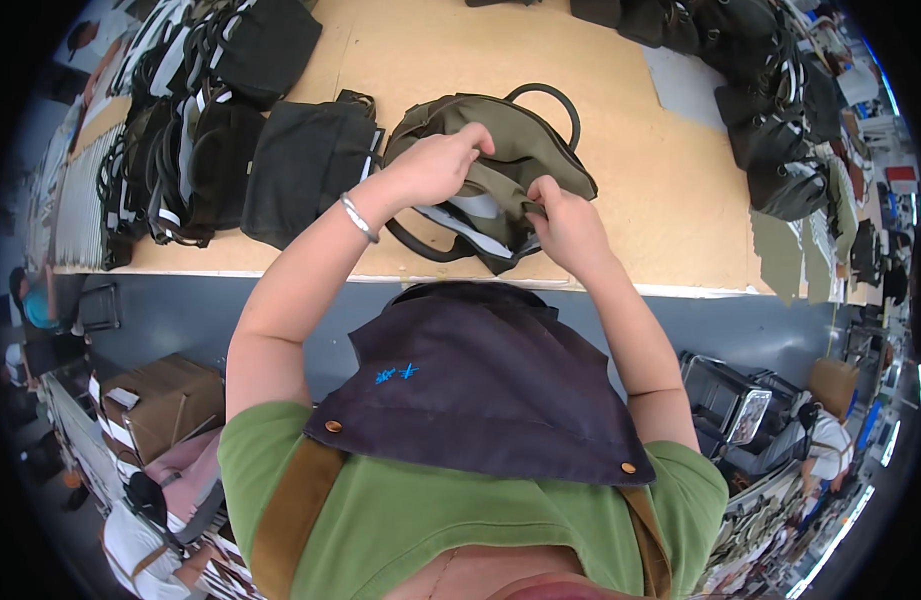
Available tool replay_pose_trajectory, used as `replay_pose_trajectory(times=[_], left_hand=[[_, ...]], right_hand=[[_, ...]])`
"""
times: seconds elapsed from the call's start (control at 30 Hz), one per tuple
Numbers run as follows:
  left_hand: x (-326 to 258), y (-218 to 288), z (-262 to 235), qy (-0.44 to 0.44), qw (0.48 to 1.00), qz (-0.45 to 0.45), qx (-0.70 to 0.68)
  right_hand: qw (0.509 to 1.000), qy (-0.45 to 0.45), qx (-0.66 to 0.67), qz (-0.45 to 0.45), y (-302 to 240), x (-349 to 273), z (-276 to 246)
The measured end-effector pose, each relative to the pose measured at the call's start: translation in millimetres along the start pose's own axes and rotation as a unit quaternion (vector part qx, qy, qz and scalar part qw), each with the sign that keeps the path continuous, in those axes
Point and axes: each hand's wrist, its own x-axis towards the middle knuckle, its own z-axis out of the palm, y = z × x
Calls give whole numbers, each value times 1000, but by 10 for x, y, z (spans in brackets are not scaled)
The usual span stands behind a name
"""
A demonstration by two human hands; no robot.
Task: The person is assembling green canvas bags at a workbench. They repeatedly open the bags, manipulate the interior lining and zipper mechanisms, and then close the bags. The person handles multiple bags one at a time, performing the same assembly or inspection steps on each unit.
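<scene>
An olive-green handbag [525, 135] lies on the table in front of me, its mouth spread toward my body. One dark loop handle [560, 95] rises at its far right; the other handle [420, 245] hangs over its near side. White and pale grey material [480, 222] shows inside the opening. My left hand [445, 165] is closed on the bag's upper left part, fingers curled at the fabric. My right hand [568, 222] pinches the bag's edge at the near right. What lies under the left fingertips is partly hidden.
A black bag [310, 165] lies flat just left of the olive one. Rows of dark bags [205, 150] stand farther left, and more dark bags [780, 120] line the right side. The tan tabletop [670, 220] ends near my apron [480, 380]. Other people sit behind at both sides.
</scene>
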Motion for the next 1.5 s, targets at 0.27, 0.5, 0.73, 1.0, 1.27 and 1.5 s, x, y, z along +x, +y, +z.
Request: replay_pose_trajectory(times=[0.27, 0.5, 0.73, 1.0, 1.27, 1.5], left_hand=[[-271, 201, 128, 162, 911, 258, 278], [-485, 413, 351, 191, 924, 276, 181], [-644, 409, 554, 175, 951, 86, 240], [-830, 396, 1006, 238, 909, 102, 326], [-669, 717, -2, 186, 938, 151, 250], [-617, 735, -283, 116, 967, 144, 176]], right_hand=[[989, -80, 120, 24, -22, 147, -165], [998, -42, 33, -30, -136, 37, -198], [997, -10, 61, -45, -284, 28, -104], [995, -3, 93, -23, -240, -41, -37], [981, -105, 149, -72, -511, 282, -830], [968, -160, 191, -19, -579, 317, -945]])
